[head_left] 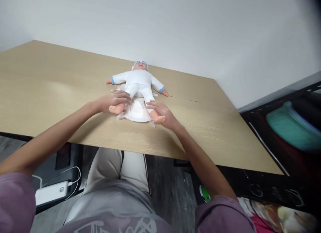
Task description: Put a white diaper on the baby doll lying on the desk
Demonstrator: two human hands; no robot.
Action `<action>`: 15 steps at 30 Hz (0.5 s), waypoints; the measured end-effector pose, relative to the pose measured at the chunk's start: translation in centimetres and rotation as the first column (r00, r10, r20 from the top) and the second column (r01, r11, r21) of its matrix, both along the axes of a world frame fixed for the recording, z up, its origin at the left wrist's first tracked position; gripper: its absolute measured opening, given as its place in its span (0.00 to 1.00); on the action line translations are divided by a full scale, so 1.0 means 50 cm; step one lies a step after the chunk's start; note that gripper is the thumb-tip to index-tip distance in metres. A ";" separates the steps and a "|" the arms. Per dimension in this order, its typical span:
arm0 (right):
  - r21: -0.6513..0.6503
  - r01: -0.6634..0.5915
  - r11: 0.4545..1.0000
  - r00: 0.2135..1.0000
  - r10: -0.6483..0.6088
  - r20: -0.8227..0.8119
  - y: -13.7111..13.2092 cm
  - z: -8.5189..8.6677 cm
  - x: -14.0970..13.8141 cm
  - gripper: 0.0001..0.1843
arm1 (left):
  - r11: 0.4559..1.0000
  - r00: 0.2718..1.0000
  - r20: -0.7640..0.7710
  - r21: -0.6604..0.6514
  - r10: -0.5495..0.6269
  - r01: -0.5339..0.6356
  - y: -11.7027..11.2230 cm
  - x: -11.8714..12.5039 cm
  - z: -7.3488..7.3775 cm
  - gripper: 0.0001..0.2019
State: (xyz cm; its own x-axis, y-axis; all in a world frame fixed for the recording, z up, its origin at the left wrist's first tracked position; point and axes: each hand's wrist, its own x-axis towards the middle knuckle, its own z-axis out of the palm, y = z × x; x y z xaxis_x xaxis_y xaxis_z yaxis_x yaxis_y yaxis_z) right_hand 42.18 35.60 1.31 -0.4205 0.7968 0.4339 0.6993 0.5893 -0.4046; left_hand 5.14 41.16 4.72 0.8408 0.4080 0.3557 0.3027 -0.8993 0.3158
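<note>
A baby doll (139, 82) in a white suit and cap lies on its back on the wooden table (50, 92), feet toward me. A white diaper (136, 112) is spread under its hips and legs. My left hand (115, 101) is curled over the doll's leg on the left, just above the bare foot. My right hand (162, 112) is closed around the doll's other leg near its foot.
A white wall rises behind the table. Below the table's near edge lie a white power bank with cables (51, 192) and my grey-trousered legs. A dark shelf with a teal object (291, 126) stands at the right. A green thing (205, 194) sits on the floor.
</note>
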 end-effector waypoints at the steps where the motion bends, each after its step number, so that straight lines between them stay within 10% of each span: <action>1: -0.018 -0.102 0.995 0.994 0.102 0.038 -0.003 -0.006 0.009 0.16 | 1.000 0.999 -0.040 0.002 -0.004 0.004 -0.001 -0.015 -0.014 0.24; 7: -0.058 -0.306 0.950 0.945 0.311 0.099 0.015 -0.047 0.045 0.23 | 1.000 0.989 -0.147 -0.009 0.024 -0.026 -0.006 -0.039 -0.065 0.36; 15: -0.170 -0.308 0.936 0.947 0.319 0.041 0.003 -0.018 0.052 0.27 | 0.989 0.961 -0.258 -0.082 0.100 -0.125 -0.043 -0.006 -0.031 0.23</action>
State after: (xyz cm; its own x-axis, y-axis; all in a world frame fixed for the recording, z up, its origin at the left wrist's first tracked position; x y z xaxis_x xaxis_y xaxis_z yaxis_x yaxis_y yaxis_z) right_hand 44.76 35.75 0.40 -0.6840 0.6758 0.2745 0.5178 0.7149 -0.4699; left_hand 4.84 39.01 3.18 0.8450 0.5269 0.0919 0.4812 -0.8239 0.2994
